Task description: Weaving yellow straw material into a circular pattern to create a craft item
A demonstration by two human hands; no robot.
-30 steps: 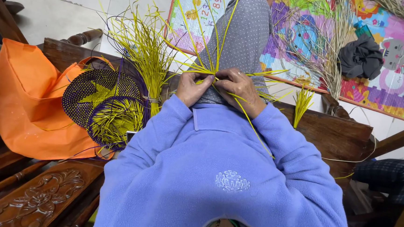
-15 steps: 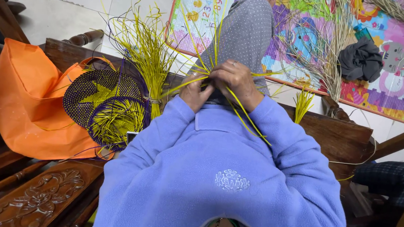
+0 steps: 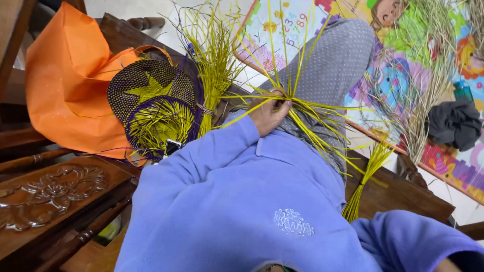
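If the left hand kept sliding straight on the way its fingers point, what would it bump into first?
The left hand grips a cluster of yellow strips on the grey-trousered knee. Its fingers point up along that leg, so it would likely push into the strips first, then the knee, though depth is hard to judge.

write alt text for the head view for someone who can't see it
Seen from above, a person in a blue fleece grips a fan of yellow straw strips in the left hand over a grey-trousered knee. The right hand is out of frame. Beside them lie purple-and-yellow woven discs, an orange bag and a colourful play mat.
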